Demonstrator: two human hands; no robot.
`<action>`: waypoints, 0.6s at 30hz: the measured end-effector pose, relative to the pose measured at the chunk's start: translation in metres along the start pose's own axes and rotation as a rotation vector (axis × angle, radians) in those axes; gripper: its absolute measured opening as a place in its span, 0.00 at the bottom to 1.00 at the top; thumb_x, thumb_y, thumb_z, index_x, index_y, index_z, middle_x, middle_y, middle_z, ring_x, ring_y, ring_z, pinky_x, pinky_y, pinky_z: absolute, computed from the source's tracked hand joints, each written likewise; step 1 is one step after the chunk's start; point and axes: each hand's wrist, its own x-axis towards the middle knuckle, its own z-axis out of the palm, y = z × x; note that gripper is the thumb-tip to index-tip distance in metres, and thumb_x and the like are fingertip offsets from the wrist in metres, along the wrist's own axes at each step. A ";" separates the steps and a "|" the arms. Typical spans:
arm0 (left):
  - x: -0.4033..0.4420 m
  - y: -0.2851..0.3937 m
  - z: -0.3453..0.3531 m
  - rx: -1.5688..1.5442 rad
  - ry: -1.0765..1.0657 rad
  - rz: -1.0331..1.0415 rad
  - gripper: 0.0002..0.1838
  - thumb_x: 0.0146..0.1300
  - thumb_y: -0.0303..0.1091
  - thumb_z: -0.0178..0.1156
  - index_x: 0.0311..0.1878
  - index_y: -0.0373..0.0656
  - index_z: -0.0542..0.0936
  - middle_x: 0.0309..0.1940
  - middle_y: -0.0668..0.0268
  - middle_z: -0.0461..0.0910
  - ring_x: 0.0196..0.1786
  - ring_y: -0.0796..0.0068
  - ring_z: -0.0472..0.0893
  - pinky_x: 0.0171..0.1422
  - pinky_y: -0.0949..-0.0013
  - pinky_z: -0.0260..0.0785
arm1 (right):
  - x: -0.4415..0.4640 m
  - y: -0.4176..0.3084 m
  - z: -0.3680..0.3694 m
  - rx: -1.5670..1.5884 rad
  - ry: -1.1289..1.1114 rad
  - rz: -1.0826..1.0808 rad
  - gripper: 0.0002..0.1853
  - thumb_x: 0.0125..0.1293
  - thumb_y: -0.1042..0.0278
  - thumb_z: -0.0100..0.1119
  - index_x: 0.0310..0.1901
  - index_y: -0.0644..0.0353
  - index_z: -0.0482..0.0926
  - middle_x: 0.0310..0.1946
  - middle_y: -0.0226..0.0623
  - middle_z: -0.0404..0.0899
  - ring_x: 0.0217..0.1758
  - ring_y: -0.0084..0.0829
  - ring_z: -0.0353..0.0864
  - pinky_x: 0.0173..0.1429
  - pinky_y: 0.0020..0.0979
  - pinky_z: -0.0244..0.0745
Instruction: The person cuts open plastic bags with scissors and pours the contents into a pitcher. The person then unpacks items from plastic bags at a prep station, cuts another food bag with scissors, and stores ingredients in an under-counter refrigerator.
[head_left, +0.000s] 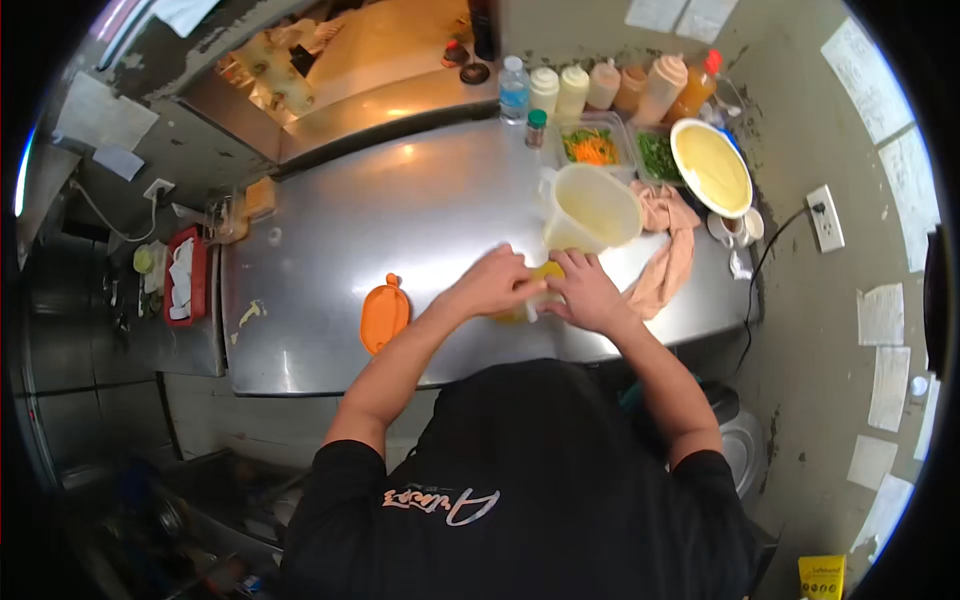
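Observation:
Close to the front edge of the steel table (330,230), both my hands are closed on a small pale container with a yellow top (547,271). My left hand (492,283) presses its fingers against the near left side of the top. Curled over the right side is my right hand (588,290), and a whitish part shows below it. My fingers hide most of the container, so its exact kind is unclear. Just beyond my hands stands a clear plastic pitcher (592,210). An orange plastic piece with a round tab (385,317) lies left of my left forearm.
Squeeze bottles (573,90), a water bottle (513,92) and a green-capped shaker (536,128) line the back. Shredded vegetables (592,147), chopped greens (657,155) and an oval yellow-filled dish (713,168) sit right of them. A pink cloth (668,245) drapes beside the pitcher.

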 end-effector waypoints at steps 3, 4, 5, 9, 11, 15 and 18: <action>-0.002 -0.010 0.005 0.393 0.125 0.058 0.16 0.66 0.42 0.65 0.25 0.43 0.85 0.27 0.59 0.80 0.38 0.55 0.76 0.48 0.54 0.69 | -0.021 0.004 0.006 -0.063 -0.011 0.080 0.15 0.64 0.55 0.67 0.44 0.56 0.83 0.59 0.44 0.75 0.63 0.46 0.72 0.61 0.46 0.70; -0.006 -0.013 0.006 0.375 0.181 -0.024 0.15 0.66 0.41 0.65 0.26 0.43 0.87 0.28 0.60 0.80 0.40 0.55 0.76 0.51 0.54 0.69 | -0.026 0.004 0.007 -0.054 -0.008 0.106 0.13 0.65 0.56 0.66 0.43 0.56 0.83 0.57 0.43 0.75 0.61 0.44 0.73 0.59 0.44 0.71; -0.010 -0.014 0.007 0.438 0.171 -0.043 0.15 0.65 0.41 0.65 0.26 0.42 0.87 0.28 0.60 0.80 0.42 0.55 0.76 0.52 0.54 0.70 | -0.032 0.005 0.008 -0.051 0.002 0.124 0.11 0.65 0.58 0.64 0.41 0.55 0.83 0.54 0.41 0.75 0.59 0.42 0.73 0.57 0.43 0.71; -0.042 -0.028 -0.001 0.482 0.050 -0.237 0.17 0.63 0.45 0.67 0.27 0.39 0.87 0.32 0.59 0.82 0.47 0.57 0.76 0.55 0.57 0.69 | -0.067 0.009 0.035 -0.050 -0.083 0.274 0.06 0.65 0.67 0.60 0.39 0.59 0.82 0.50 0.41 0.75 0.56 0.42 0.74 0.53 0.43 0.70; -0.051 -0.017 -0.001 0.384 0.041 -0.266 0.17 0.60 0.46 0.70 0.31 0.39 0.87 0.33 0.59 0.83 0.47 0.57 0.76 0.56 0.57 0.68 | -0.075 0.009 0.042 -0.084 -0.063 0.320 0.09 0.63 0.71 0.60 0.43 0.62 0.82 0.53 0.43 0.76 0.58 0.45 0.73 0.56 0.43 0.72; -0.062 0.017 -0.004 0.388 0.131 -0.156 0.21 0.52 0.48 0.75 0.41 0.41 0.85 0.31 0.60 0.84 0.46 0.58 0.76 0.56 0.57 0.66 | -0.049 -0.021 0.012 0.157 0.202 0.267 0.15 0.61 0.76 0.60 0.51 0.64 0.82 0.57 0.47 0.77 0.62 0.51 0.73 0.63 0.45 0.73; -0.070 0.030 0.006 0.324 0.060 -0.162 0.26 0.49 0.49 0.77 0.46 0.42 0.84 0.32 0.61 0.84 0.46 0.58 0.76 0.57 0.57 0.64 | -0.024 -0.036 0.011 0.416 0.242 0.169 0.16 0.62 0.78 0.60 0.53 0.65 0.81 0.58 0.50 0.77 0.64 0.55 0.73 0.66 0.45 0.72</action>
